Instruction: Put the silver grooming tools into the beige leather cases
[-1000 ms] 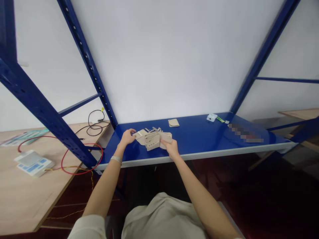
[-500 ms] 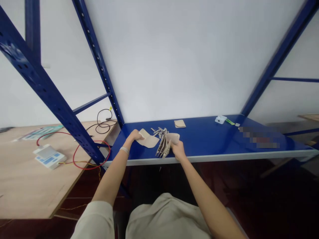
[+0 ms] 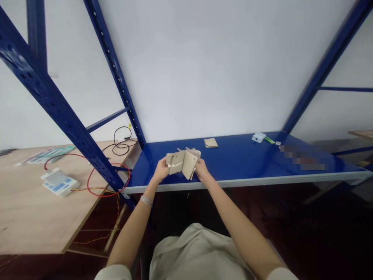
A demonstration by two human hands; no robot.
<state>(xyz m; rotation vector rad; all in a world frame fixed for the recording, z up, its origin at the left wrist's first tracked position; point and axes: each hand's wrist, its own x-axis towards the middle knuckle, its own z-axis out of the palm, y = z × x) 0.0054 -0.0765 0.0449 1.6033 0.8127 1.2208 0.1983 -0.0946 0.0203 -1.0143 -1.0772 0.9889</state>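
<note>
Both my hands hold up a folded assembly of tan card or thin wood [image 3: 181, 163] with a row of small holes along one panel, just above the blue steel shelf [image 3: 239, 167]. My left hand [image 3: 161, 170] grips its left edge, and my right hand [image 3: 202, 170] grips its right side. Thin tan slats [image 3: 190, 150] stick out behind the top of it. What lies behind the assembly is hidden. A small flat tan square [image 3: 210, 142] lies on the shelf further back, apart from both hands.
A small white device [image 3: 258, 137] and a green strip [image 3: 269, 140] lie at the shelf's back right, near a blurred patch [image 3: 303, 160]. Blue uprights [image 3: 113, 74] frame the shelf. On the plywood table [image 3: 35, 210] at left are a white scale [image 3: 60, 182] and red wire [image 3: 90, 182].
My hands have come together and lifted the flat tan piece and the slats off the shelf into one folded assembly. The loose slats on the shelf no longer show. The view has barely shifted.
</note>
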